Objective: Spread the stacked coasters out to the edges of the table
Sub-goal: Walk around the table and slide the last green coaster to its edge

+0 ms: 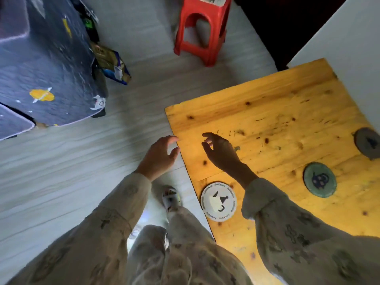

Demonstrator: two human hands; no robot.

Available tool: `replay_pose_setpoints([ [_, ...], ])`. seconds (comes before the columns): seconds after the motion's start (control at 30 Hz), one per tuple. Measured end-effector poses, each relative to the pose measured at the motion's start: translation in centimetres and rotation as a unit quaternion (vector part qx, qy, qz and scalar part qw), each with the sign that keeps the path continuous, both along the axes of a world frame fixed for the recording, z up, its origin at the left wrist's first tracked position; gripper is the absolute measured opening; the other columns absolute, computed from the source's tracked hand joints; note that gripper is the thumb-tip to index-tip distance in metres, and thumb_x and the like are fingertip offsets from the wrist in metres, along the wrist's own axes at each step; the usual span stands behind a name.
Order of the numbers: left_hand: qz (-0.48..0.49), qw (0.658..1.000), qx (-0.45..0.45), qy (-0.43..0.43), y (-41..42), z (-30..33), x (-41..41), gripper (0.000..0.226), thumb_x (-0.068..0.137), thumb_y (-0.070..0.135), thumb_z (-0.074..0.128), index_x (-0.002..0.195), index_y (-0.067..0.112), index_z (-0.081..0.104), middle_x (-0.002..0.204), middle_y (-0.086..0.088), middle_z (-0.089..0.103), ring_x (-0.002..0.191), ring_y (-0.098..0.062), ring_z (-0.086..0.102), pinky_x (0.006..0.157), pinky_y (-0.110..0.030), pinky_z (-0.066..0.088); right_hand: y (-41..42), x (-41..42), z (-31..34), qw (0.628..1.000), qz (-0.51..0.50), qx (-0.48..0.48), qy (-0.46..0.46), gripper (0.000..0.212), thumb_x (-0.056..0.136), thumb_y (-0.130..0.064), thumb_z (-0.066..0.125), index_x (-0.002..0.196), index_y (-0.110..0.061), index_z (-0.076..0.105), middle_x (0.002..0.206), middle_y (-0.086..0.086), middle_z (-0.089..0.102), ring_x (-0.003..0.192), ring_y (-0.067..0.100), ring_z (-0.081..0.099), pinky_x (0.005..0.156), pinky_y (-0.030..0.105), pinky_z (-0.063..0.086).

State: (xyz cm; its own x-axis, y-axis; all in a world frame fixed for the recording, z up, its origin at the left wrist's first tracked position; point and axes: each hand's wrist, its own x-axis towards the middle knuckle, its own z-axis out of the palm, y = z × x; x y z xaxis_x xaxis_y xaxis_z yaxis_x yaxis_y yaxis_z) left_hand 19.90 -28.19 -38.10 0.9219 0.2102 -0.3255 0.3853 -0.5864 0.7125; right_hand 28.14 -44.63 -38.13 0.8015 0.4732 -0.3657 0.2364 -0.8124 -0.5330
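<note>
Three round coasters lie apart on the yellow wooden table (267,103). A white coaster (219,202) with black marks sits by the table's near left edge. A green coaster (320,179) with a dark figure lies to its right, and a grey coaster (368,141) is cut off at the right border. My right hand (221,150) hovers over the table's left part, fingers apart, holding nothing. My left hand (160,156) is open beside the table's left edge, over the floor.
A red plastic stool (202,31) stands on the pale floor beyond the table. A dark patterned cover (47,75) drapes furniture at the left, with packets beside it. A white wall panel (349,33) borders the table's far right. My slippered foot (170,198) is near the table edge.
</note>
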Motion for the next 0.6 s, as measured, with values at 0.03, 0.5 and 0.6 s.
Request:
replay_pose_setpoints([
  [0.03,-0.008,1.000,-0.004,0.005,0.6,0.3,1.0,0.037,0.090,0.020,0.049,0.126,0.013,0.047,0.132,-0.011,0.052,0.121,-0.022,0.048,0.092,-0.018,0.030,0.6,0.7,0.1,1.000,-0.003,-0.004,0.004,0.037,0.095,-0.019,0.045,0.131,-0.009,0.046,0.124,0.016,0.063,0.110,0.030,0.062,0.091,0.041,0.052],
  [0.5,-0.180,0.983,-0.013,-0.005,7.8,-0.7,18.8,0.036,0.087,0.016,0.053,0.123,0.010,0.051,0.126,-0.013,0.057,0.118,-0.024,0.052,0.098,-0.029,0.036,5.4,10.2,0.3,0.976,-0.216,-0.003,0.009,0.037,0.094,-0.018,0.047,0.131,-0.010,0.048,0.123,0.015,0.063,0.111,0.030,0.060,0.089,0.039,0.050],
  [0.6,-0.245,0.969,-0.013,0.000,10.2,-1.2,24.1,0.037,0.087,0.017,0.053,0.124,0.012,0.050,0.129,-0.010,0.056,0.119,-0.023,0.051,0.099,-0.029,0.036,7.2,13.4,0.2,0.958,-0.287,0.002,-0.002,0.036,0.094,-0.018,0.048,0.130,-0.011,0.049,0.122,0.015,0.064,0.110,0.029,0.061,0.088,0.035,0.048],
])
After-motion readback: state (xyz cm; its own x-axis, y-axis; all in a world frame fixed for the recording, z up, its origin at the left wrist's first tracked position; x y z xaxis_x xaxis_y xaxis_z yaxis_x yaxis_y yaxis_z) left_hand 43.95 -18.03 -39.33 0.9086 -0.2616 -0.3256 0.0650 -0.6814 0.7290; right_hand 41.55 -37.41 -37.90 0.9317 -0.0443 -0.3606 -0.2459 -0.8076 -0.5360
